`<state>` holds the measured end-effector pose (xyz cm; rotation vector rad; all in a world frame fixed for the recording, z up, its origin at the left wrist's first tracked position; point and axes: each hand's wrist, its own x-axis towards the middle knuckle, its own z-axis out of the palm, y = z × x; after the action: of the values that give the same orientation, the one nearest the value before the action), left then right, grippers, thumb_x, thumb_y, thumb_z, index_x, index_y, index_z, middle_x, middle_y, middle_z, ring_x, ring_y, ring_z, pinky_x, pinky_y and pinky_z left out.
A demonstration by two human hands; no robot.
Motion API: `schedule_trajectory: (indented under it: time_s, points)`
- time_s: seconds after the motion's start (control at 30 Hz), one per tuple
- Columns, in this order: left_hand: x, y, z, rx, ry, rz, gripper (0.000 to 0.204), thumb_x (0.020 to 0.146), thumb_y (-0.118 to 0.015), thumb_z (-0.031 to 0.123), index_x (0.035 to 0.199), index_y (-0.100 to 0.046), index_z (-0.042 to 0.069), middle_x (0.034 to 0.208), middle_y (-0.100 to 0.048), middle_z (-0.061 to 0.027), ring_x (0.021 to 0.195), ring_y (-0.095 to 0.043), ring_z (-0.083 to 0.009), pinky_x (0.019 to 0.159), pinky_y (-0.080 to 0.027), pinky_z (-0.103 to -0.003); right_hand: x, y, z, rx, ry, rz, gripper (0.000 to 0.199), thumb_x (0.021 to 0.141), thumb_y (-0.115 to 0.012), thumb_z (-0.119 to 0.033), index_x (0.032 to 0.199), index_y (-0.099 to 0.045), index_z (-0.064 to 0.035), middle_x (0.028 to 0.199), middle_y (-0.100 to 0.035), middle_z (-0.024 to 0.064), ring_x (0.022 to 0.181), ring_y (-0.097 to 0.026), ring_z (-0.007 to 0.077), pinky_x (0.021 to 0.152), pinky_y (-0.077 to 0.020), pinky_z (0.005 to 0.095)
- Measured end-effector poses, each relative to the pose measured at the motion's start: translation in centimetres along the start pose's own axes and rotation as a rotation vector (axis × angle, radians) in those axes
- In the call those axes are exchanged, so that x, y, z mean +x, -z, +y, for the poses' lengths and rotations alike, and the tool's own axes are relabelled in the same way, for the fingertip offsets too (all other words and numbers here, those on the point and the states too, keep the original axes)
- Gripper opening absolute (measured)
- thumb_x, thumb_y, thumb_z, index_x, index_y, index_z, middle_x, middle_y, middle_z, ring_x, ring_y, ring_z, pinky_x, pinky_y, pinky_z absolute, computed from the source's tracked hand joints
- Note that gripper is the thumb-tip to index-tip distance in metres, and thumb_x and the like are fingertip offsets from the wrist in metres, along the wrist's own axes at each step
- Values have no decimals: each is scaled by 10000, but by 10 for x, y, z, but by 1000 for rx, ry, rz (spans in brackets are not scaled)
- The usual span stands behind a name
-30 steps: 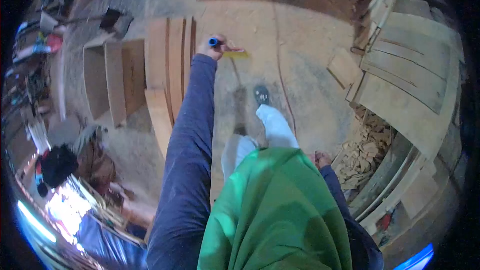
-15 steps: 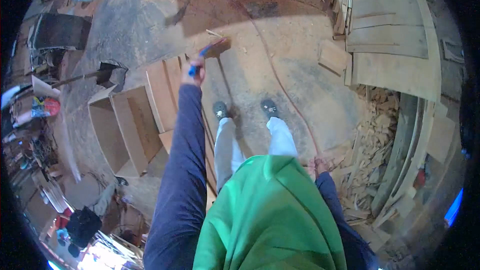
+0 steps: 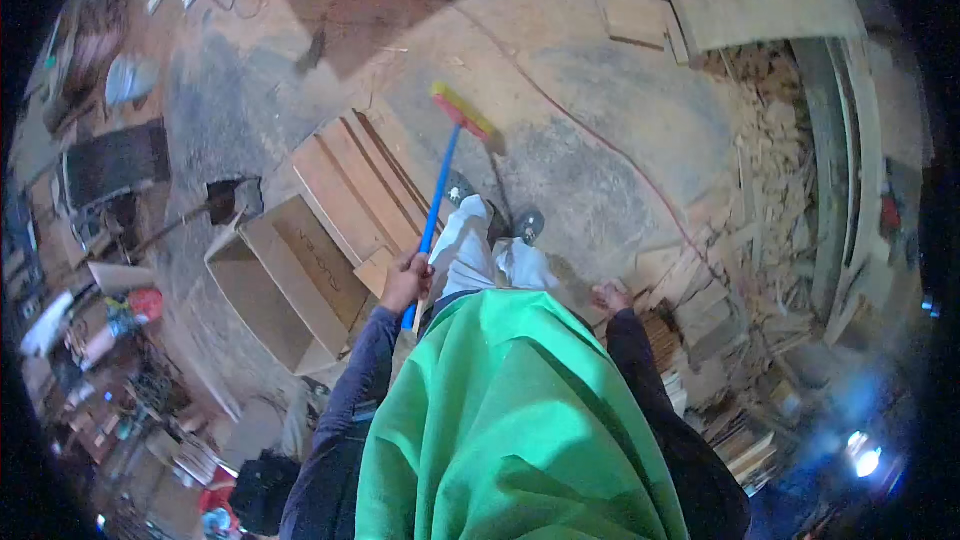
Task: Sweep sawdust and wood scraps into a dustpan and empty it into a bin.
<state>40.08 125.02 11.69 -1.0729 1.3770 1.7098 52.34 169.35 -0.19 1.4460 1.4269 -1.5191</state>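
My left hand [image 3: 405, 280] grips the blue handle of a broom [image 3: 436, 208] near its upper end. The broom's yellow and red head [image 3: 462, 110] rests on the dusty concrete floor ahead of my feet [image 3: 528, 224]. My right hand [image 3: 610, 296] hangs at my side with its fingers loosely curled and nothing in it. A green cloth [image 3: 505, 420] covers my chest and fills the lower middle of the view.
Flat wooden boards [image 3: 345, 180] lie to the left of the broom, next to an open wooden box [image 3: 270, 285]. Wood scraps and offcuts [image 3: 760, 170] are piled along the right. A red cable [image 3: 600, 150] runs across the floor. Cluttered tools sit at far left.
My left arm has drawn back toward my body, and the broom's full handle and head now show on the floor ahead. The view has swung, so the boards sit left of my feet.
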Motion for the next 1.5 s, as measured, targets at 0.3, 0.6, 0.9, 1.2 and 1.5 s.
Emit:
schedule_trajectory:
  time_s: [0.3, 0.6, 0.9, 1.2, 1.5]
  points:
    - [65, -84, -10, 1374, -563, -487, 444, 741, -452, 81, 1184, -422, 67, 724, -579, -211, 662, -578, -339, 590, -451, -442, 31, 120, 205, -185, 345, 168, 243, 754, -567, -271, 889, -525, -74, 798, -590, 97, 685, -577, 238, 566, -481, 371]
    - [240, -131, 42, 1629, -647, -689, 284, 721, -512, 261, 941, -596, 103, 857, -597, -176, 816, -581, -313, 709, -455, -412, -119, -3, 221, 655, -123, 202, 276, 768, -540, -323, 912, -536, -88, 792, -569, 128, 684, -562, 278, 556, -456, 394]
    - [280, 86, 277, 2345, -545, 107, 538, 729, -402, 97, 1227, -407, 298, 978, -563, -190, 865, -566, -348, 745, -470, -411, -69, -50, 385, -1040, 577, 325, 210, 817, -475, -301, 880, -572, -126, 830, -587, 79, 764, -572, 242, 643, -473, 399]
    - [164, 153, 285, 2017, -498, 272, 547, 749, -388, 69, 1264, -353, 249, 857, -573, -219, 772, -564, -374, 665, -451, -465, -93, -39, 183, 122, 195, 93, 230, 796, -542, -227, 986, -525, -97, 783, -587, 88, 593, -575, 201, 501, -505, 346]
    - [84, 59, 141, 1677, -712, -243, 602, 696, -366, -41, 1247, -405, 197, 776, -553, -231, 681, -568, -344, 575, -432, -420, -52, -3, 181, -1214, 705, 153, 280, 812, -533, -306, 956, -569, -68, 808, -581, 87, 681, -582, 243, 594, -490, 372]
